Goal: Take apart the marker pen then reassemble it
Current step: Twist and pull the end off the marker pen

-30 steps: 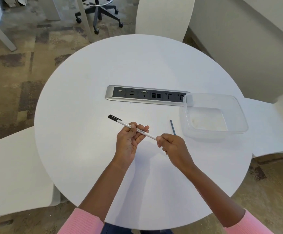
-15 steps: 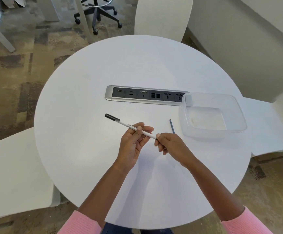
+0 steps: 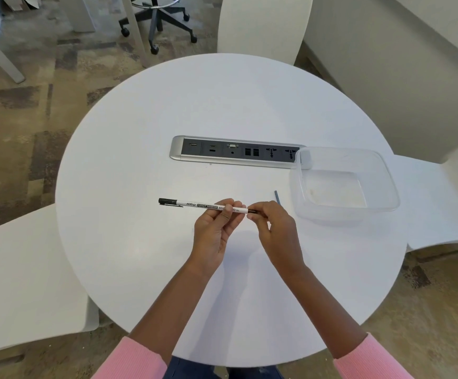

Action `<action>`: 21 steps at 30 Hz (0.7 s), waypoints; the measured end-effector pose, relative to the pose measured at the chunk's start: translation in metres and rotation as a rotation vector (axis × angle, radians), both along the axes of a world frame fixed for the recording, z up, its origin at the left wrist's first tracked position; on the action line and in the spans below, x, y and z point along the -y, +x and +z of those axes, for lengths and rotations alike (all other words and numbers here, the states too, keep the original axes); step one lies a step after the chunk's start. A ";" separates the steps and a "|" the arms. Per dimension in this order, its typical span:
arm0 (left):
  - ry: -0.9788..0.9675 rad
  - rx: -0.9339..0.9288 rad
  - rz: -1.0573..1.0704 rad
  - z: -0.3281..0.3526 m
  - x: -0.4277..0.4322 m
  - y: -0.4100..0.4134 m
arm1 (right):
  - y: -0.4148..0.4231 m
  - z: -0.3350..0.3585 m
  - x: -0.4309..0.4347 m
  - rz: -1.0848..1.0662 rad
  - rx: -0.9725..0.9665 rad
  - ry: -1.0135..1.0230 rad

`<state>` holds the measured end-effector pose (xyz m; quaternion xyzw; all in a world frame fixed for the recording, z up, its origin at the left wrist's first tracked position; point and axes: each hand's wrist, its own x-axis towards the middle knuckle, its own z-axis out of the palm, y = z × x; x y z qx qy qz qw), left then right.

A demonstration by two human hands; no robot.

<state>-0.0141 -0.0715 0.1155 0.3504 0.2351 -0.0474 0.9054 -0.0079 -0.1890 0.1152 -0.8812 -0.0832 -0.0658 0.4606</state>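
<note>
We hold the marker pen (image 3: 204,206) above the white table (image 3: 140,263), and it has swung from a tilt to nearly level — black cap toward nine o'clock. Our left hand (image 3: 217,228) stays pinched around the barrel; our right hand (image 3: 273,225) has closed on the dark end piece, so the hands now nearly touch. The thin grey rod (image 3: 277,197) still lies at one o'clock, beside the clear container (image 3: 386,187).
</note>
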 end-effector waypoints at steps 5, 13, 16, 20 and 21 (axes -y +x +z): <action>0.039 0.024 -0.003 0.003 0.000 0.007 | 0.009 0.000 0.003 0.036 0.001 -0.083; 0.094 0.020 -0.025 0.003 0.001 0.017 | 0.026 0.012 0.005 -0.010 -0.572 0.285; 0.097 0.015 -0.017 0.004 0.001 0.021 | 0.018 0.008 0.003 -0.035 -0.342 0.157; 0.104 0.018 -0.015 0.005 0.002 0.024 | 0.015 0.002 0.003 0.007 -0.082 0.026; 0.096 0.019 -0.014 0.005 0.003 0.024 | 0.017 0.003 0.003 0.002 -0.041 -0.002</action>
